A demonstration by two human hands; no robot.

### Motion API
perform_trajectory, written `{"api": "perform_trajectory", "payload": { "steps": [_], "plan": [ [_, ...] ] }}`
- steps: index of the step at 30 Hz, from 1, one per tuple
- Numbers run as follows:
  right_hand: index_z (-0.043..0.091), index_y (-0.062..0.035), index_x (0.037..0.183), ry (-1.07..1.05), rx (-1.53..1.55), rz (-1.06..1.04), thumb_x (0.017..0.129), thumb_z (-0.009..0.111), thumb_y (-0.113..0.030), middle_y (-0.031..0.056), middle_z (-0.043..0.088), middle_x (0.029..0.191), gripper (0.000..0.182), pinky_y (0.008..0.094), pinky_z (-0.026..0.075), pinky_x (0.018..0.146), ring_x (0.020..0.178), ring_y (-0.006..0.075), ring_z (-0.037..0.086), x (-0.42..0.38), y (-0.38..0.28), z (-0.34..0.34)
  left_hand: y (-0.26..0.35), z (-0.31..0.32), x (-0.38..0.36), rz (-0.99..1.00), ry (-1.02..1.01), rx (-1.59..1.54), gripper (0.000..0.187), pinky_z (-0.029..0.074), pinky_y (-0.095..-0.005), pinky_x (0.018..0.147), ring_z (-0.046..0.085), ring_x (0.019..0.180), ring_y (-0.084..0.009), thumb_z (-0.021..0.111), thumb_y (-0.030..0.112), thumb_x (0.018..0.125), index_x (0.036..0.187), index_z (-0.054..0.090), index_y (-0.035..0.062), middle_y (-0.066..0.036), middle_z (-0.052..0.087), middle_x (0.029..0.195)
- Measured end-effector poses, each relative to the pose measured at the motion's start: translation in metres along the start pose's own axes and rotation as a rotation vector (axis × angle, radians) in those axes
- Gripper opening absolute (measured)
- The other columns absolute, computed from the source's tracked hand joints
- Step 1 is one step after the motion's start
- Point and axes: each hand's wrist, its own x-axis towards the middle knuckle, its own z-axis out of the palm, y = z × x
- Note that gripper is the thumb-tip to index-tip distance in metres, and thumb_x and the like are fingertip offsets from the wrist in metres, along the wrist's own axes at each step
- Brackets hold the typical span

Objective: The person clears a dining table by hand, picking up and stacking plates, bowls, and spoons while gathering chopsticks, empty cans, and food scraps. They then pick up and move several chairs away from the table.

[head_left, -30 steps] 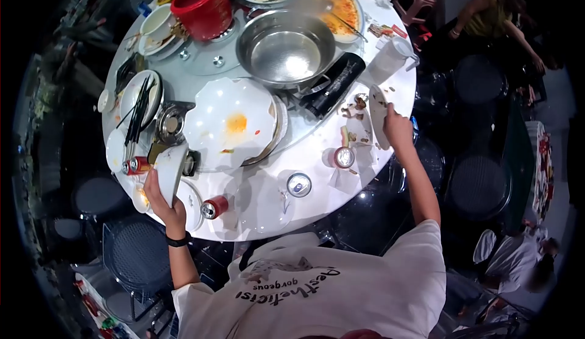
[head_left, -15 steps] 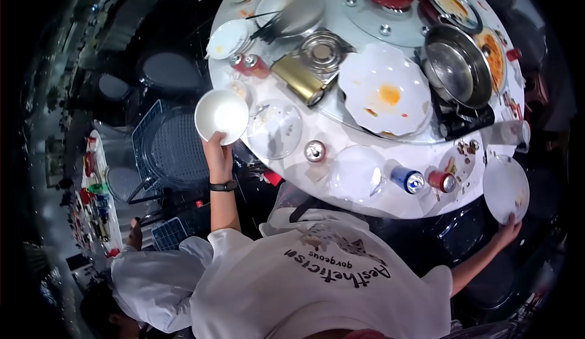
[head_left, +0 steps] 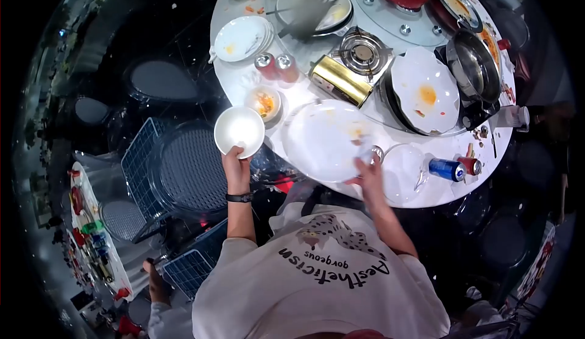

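My left hand [head_left: 236, 168] grips a white bowl [head_left: 239, 129] by its near rim, thumb over the edge, beside the table's left edge. My right hand [head_left: 369, 179] is at the right rim of a large white plate [head_left: 320, 138] with food smears. Its fingers are blurred, and I cannot tell whether they grip the rim. The plate covers the spot by the table edge. A drink can [head_left: 378, 154] is partly hidden behind my right fingertips. A small bowl of orange food scraps [head_left: 264, 104] stands just beyond the white bowl.
The round table [head_left: 292, 89] carries a gold gas canister [head_left: 341, 81], a stove [head_left: 364, 52], a scalloped dish [head_left: 426, 92], a steel pan [head_left: 472, 65] and stacked plates [head_left: 242, 38]. A blue can [head_left: 446, 169] lies right. Left are a chair [head_left: 192, 167] and a blue crate [head_left: 143, 162].
My right hand has swung from the table's right end to its near left with the plate, which now covers the clear-looking plate there. My left hand still holds the bowl. The view has shifted.
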Motion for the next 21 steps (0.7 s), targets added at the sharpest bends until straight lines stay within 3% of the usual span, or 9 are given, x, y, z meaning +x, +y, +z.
{"api": "perform_trajectory", "payload": {
  "steps": [5, 11, 12, 15, 17, 19, 21],
  "plan": [
    [0.034, -0.0023, 0.122, 0.054, -0.07, 0.057, 0.09, 0.049, -0.008, 0.0151, 0.059, 0.101, 0.036, 0.0308, 0.057, 0.05, 0.078, 0.0216, 0.064, 0.045, 0.102, 0.027, 0.018, -0.001, 0.007, -0.013, 0.045, 0.03, 0.058, 0.054, -0.0428, 0.076, 0.056, 0.102, -0.0319, 0.041, -0.004, 0.072, 0.13, 0.032, -0.0029, -0.02, 0.047, 0.119],
    [0.037, -0.0001, 0.116, 0.153, -0.068, -0.04, 0.09, 0.048, -0.004, 0.015, 0.06, 0.095, 0.028, 0.0296, 0.056, 0.046, 0.069, 0.0189, 0.061, 0.052, 0.122, 0.012, 0.019, 0.011, 0.009, -0.016, 0.024, 0.089, 0.057, 0.054, -0.0371, 0.078, 0.058, 0.098, -0.0308, 0.043, -0.003, 0.07, 0.127, 0.037, -0.0051, -0.018, 0.051, 0.116],
    [0.037, 0.0013, 0.116, 0.203, -0.103, -0.048, 0.088, 0.054, -0.01, 0.015, 0.061, 0.088, 0.035, 0.031, 0.055, 0.048, 0.07, 0.0209, 0.062, 0.052, 0.127, 0.005, 0.015, 0.016, 0.009, -0.02, 0.013, 0.099, 0.056, 0.054, -0.0371, 0.079, 0.059, 0.099, -0.0308, 0.043, -0.003, 0.07, 0.126, 0.038, -0.0058, -0.018, 0.052, 0.116],
    [0.036, 0.0048, 0.121, 0.098, -0.672, -0.15, 0.081, 0.061, -0.019, 0.0144, 0.063, 0.077, 0.053, 0.0339, 0.051, 0.058, 0.07, 0.023, 0.064, 0.055, 0.168, -0.046, 0.011, 0.047, 0.0, -0.069, -0.008, 0.175, 0.054, 0.054, -0.0377, 0.081, 0.059, 0.101, -0.0303, 0.045, -0.001, 0.07, 0.123, 0.042, -0.0078, -0.019, 0.054, 0.115],
    [0.05, 0.0017, 0.107, -0.003, -0.859, -0.256, 0.083, 0.059, -0.017, 0.0098, 0.063, 0.076, 0.032, 0.032, 0.051, 0.063, 0.067, 0.0176, 0.062, 0.034, 0.142, -0.066, 0.002, 0.056, 0.003, -0.098, -0.059, 0.19, 0.051, 0.053, -0.0351, 0.078, 0.059, 0.098, -0.0289, 0.046, 0.0, 0.07, 0.121, 0.043, -0.0082, -0.018, 0.055, 0.113],
    [0.063, -0.0031, 0.091, -0.125, -0.721, -0.098, 0.086, 0.055, -0.015, 0.0048, 0.063, 0.076, 0.015, 0.0284, 0.05, 0.062, 0.064, 0.0117, 0.06, -0.01, 0.056, -0.074, -0.007, 0.056, 0.014, -0.096, -0.102, 0.18, 0.049, 0.052, -0.0325, 0.076, 0.059, 0.095, -0.0276, 0.047, 0.001, 0.07, 0.119, 0.045, -0.0085, -0.018, 0.056, 0.111],
    [0.064, -0.0037, 0.091, -0.119, -0.525, 0.042, 0.085, 0.056, -0.016, 0.0035, 0.063, 0.073, 0.015, 0.0265, 0.048, 0.059, 0.062, 0.011, 0.059, -0.049, -0.03, -0.118, -0.014, 0.058, 0.026, -0.072, -0.13, 0.176, 0.047, 0.052, -0.03, 0.074, 0.06, 0.092, -0.0262, 0.048, 0.001, 0.07, 0.116, 0.047, -0.0089, -0.017, 0.056, 0.108]
  ]
}}
